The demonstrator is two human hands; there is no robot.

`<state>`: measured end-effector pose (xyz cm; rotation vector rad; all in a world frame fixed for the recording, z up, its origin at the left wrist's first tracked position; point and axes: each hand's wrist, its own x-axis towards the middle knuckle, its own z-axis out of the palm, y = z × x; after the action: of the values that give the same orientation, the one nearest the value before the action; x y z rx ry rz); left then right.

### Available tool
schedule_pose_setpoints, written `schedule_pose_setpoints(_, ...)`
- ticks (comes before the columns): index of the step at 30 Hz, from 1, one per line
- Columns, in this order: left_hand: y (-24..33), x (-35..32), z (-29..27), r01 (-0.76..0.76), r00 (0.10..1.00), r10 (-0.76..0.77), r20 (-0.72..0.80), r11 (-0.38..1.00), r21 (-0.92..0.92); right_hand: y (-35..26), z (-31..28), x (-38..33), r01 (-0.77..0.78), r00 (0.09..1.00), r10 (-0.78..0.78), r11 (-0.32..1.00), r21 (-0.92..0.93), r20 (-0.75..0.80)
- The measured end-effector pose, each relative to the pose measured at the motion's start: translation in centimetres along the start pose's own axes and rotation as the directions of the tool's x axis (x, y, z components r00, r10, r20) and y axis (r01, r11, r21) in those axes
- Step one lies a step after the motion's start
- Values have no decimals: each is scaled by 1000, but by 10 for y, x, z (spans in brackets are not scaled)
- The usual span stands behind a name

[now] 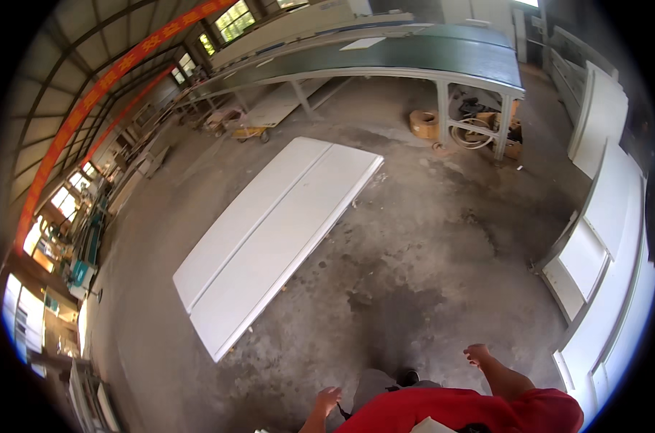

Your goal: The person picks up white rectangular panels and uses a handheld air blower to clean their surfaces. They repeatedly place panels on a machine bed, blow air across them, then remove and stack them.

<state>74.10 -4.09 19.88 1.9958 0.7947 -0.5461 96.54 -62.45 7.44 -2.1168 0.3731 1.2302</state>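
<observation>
White panels (291,234) are lying flat on the concrete flr (428,267), ahead & a bit L, well apart from both hands. R hand (477,354) is hanging loosely curled, nothing seen in it; L hand (329,399) is hovering beside grey trousers (370,384), grip can't tell. Green-topped tbl (479,52) is standing beyond.

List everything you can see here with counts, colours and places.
Floor: one, grey-brown, throughout
Floor panels: seemingly two, white, centre
Long table: one, green-topped, far side
Roll: one, tan, by table
Coil: one, pale, under table
Cart: one, yellow, beyond floor panels
Stacked panels: several, white, right edge
Banners: two, red, upper left
Windows: several, bright, left side
Machines: count unclear, green, left
Shirt: one, red, bottom
Trousers: one pair, grey, bottom
Left grip: one, bare, bottom centre
Right grip: one, bare, lower right
</observation>
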Motion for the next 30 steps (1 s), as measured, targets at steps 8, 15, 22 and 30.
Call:
schedule_pose_setpoints(8, 282, 271, -30, -182, 978, 46, 202, 652, 736, -237, -228, 5, 317, 935, -10, 470, 824, -354)
schedule_pose_setpoints(15, 760, 433, 93, -423, 904, 340, 259, 634, 647, -215, -404, 49, 283, 906, 199, 372, 884, -373)
schedule_pose_setpoints(22, 1156, 477, 349, -925, 366, 706, 606, 350, 151, -51, -485, 203, 285, 809, -350, -470, 835, -473)
schedule_pose_setpoints(30, 1322, 533, 464, -928, 269, 318, 909, 337, 157, -183, -877, 252, 342, 884, 289, 134, 930, -367)
